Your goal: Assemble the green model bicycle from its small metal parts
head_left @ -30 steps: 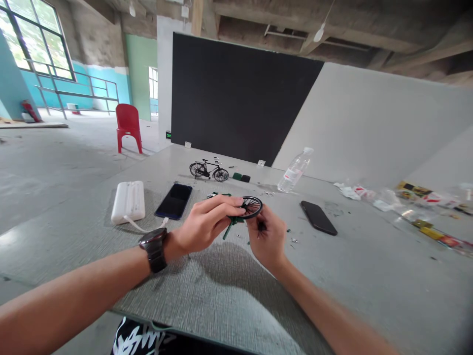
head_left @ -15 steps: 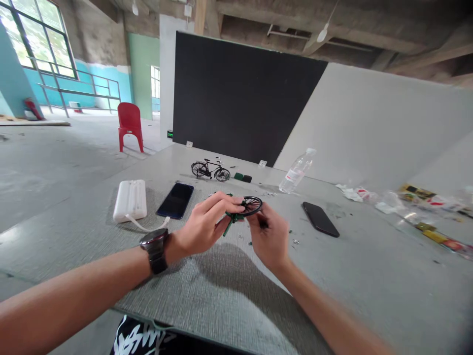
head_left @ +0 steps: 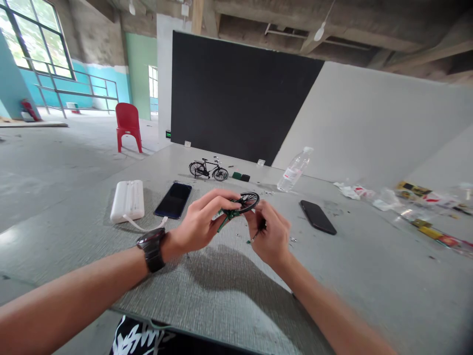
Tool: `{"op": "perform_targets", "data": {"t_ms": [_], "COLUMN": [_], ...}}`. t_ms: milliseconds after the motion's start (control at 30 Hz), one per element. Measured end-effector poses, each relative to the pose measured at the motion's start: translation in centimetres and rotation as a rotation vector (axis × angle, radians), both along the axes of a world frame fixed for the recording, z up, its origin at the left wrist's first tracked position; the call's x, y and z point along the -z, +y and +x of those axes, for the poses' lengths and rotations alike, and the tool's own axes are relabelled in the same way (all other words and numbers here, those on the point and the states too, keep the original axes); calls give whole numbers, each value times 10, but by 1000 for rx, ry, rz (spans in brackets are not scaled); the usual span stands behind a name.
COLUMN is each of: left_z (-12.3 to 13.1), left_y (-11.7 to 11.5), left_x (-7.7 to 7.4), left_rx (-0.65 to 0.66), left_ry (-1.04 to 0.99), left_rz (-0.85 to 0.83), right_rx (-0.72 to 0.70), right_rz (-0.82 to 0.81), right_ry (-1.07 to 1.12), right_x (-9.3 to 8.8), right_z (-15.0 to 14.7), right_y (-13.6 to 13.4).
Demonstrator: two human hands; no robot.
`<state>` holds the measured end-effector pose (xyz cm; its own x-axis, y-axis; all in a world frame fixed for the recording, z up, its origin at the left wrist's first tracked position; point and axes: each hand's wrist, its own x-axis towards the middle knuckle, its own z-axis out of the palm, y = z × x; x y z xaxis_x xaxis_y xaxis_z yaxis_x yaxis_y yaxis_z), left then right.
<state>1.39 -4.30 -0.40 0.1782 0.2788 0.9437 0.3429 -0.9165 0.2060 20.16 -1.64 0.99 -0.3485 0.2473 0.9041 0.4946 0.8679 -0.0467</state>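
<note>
My left hand (head_left: 201, 217) is closed around a small model bicycle (head_left: 231, 214) with green frame parts, its fingers over one black spoked wheel (head_left: 249, 201). The wheel is tilted, its far rim raised; much of the frame is hidden by the hand. My right hand (head_left: 271, 231) is curled at the wheel's right edge, thumb and fingertips close to the rim; whether they touch it is unclear. Tucked in that hand is a thin dark tool (head_left: 262, 225), perhaps a small screwdriver, with a slim tip poking out below the thumb.
A finished-looking black model bicycle (head_left: 209, 169) stands farther back, beside small green and black blocks (head_left: 241, 176). Left are a white power bank (head_left: 127, 201) and a phone (head_left: 173, 200). A water bottle (head_left: 295, 170), another phone (head_left: 318, 217), tiny parts (head_left: 293, 240) and packaging (head_left: 421, 197) lie right.
The wheel has tilted up more. My right hand has turned slightly, and the tool's slim tip now shows below the thumb. My left hand keeps its hold; the view has shifted a little.
</note>
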Motion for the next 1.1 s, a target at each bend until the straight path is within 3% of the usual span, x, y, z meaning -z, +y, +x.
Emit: {"op": "perform_targets", "data": {"t_ms": [167,367,467,833,1100], "left_z": [1,2,3,-1,1], "left_y": [0,0,-1,0,0], "left_x": [-2,-1,-1,-2,-2], "left_rx": [-1,-5,-14,-21,-30], "left_ry": [0,-29,-46,24,-2], "left_rz": [8,-12,-20,-16,-62], "right_rx": [-18,-160,-193,-91,-10], "right_rz": [-67,-455,-530,-301,-233], "right_ry": [61,229,270,154,232], "right_x": [1,6,7,-2,4], "right_z": [-2,-11,-12,-5,-2], "right_y": [-3,-9,-9,-6,1]}}
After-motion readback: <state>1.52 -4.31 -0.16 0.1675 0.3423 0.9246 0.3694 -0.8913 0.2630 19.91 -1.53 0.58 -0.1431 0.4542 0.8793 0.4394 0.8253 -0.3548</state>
